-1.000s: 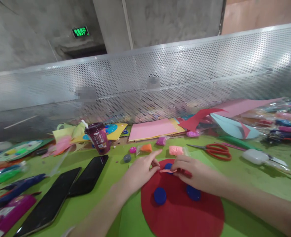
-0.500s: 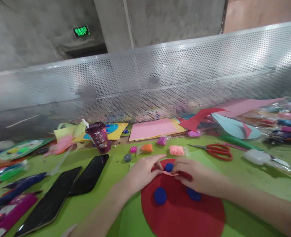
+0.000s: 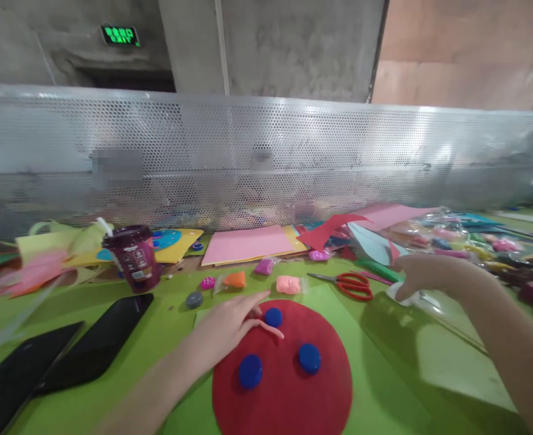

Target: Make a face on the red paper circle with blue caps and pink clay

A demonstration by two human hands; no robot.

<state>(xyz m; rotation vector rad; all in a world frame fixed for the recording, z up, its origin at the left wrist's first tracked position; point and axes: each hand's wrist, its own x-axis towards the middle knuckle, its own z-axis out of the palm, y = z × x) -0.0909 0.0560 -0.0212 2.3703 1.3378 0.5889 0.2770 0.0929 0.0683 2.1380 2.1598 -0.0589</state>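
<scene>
My left hand (image 3: pixel 230 323) pinches one end of a thin pink clay strip (image 3: pixel 273 330). The strip's free end hangs over a red paper circle (image 3: pixel 288 399), close to one of three blue bottle caps (image 3: pixel 273 317) on it. The two other caps, one at left (image 3: pixel 250 371) and one at right (image 3: pixel 309 358), sit lower on the circle. Green paper (image 3: pixel 375 386) lies beneath. Off to the right, my right hand (image 3: pixel 413 275) reaches down with its fingers closed around a white plastic bottle (image 3: pixel 404 295), which the hand partly covers.
Red-handled scissors (image 3: pixel 354 286) lie between the hands, farther back. Bagged clay in peach (image 3: pixel 288 284), orange (image 3: pixel 234 280) and purple (image 3: pixel 264 266) lines the paper's far edge. Two phones (image 3: pixel 103 338) and a lidded cup (image 3: pixel 133 260) stand at left. A perforated metal screen (image 3: pixel 230 145) rises behind.
My right hand has left the pink clay strip and moved right to the white bottle. My left hand still holds the strip. The view has turned to the right.
</scene>
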